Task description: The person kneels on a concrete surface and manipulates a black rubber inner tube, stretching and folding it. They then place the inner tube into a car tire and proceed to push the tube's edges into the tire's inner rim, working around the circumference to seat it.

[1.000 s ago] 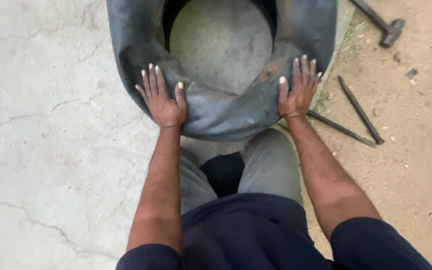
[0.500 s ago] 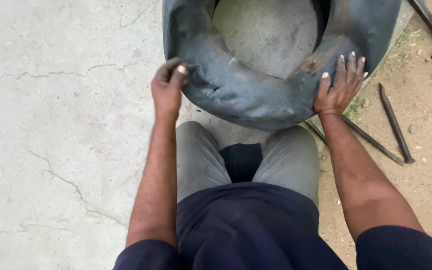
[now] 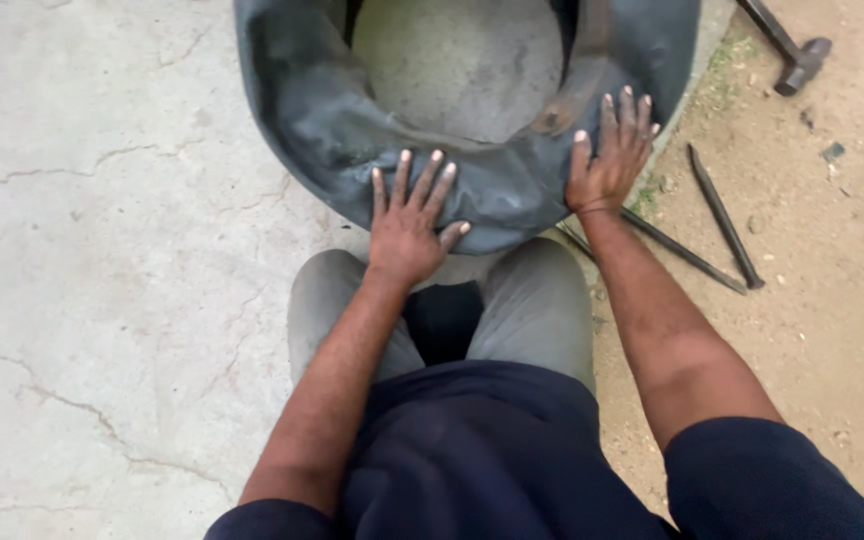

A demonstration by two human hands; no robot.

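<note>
Where the black rubber inner tube point(image 3: 472, 190) lies on the cracked concrete floor point(image 3: 102, 250) before the person's knees, both hands press flat on its near rim. The left hand point(image 3: 410, 222) and right hand point(image 3: 607, 160) have fingers spread. Two metal bars point(image 3: 722, 215) and what looks like a hammer point(image 3: 792, 50) lie on dirt to the right.

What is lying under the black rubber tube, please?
The black rubber tube lies on the concrete floor, visible through its opening. Two metal bars run toward its right edge; whether their ends reach underneath is hidden.

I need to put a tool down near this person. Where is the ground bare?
Bare: the cracked concrete left of the rubber tube and left hand. Crowded: the dirt beyond the right hand, with two metal bars and a hammer.
</note>
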